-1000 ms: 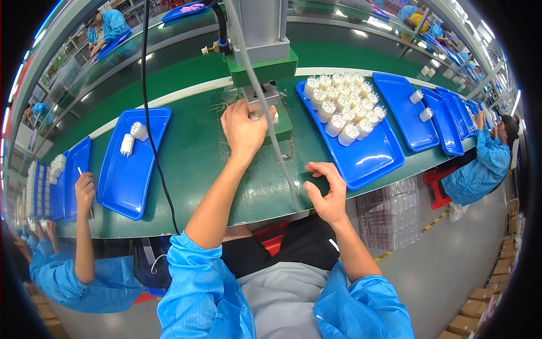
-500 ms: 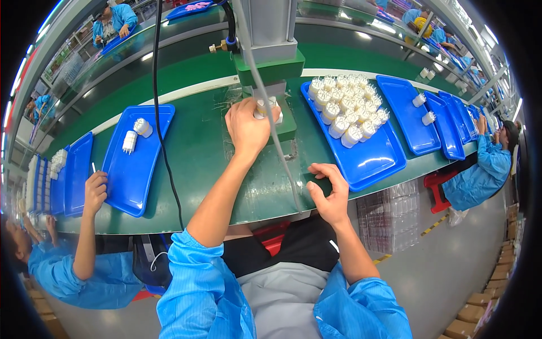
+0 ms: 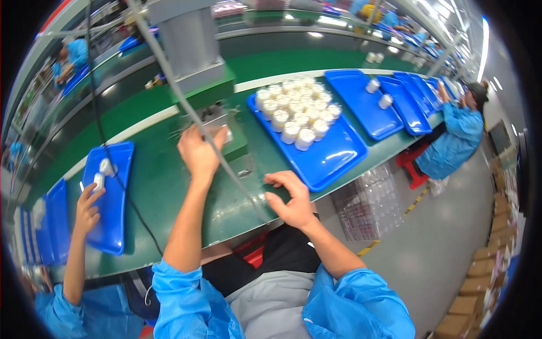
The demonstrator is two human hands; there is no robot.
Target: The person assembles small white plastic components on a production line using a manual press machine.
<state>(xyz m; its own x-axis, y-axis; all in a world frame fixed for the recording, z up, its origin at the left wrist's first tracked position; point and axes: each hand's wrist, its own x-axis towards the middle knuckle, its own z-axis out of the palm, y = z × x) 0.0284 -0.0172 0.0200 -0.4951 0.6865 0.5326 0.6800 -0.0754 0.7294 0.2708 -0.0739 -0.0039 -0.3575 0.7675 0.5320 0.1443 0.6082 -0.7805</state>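
My left hand (image 3: 199,151) reaches forward under the grey press machine (image 3: 192,48) and closes around a small white part at its green base (image 3: 234,148); the part is mostly hidden by my fingers. My right hand (image 3: 291,198) rests near the front edge of the green table (image 3: 164,192), fingers curled over something small and dark that I cannot make out. A blue tray (image 3: 330,155) with several white cylindrical jars (image 3: 296,110) lies just right of the machine.
A grey hose (image 3: 226,164) and a black cable (image 3: 107,152) run down across the table. At left a neighbour's hand (image 3: 87,206) touches a blue tray (image 3: 113,209) with white parts. More blue trays (image 3: 367,107) and a seated worker (image 3: 454,138) lie to the right.
The view has swung a little; my left hand stays at the machine base. My right hand has shifted slightly along the table's front edge, fingers still curled.
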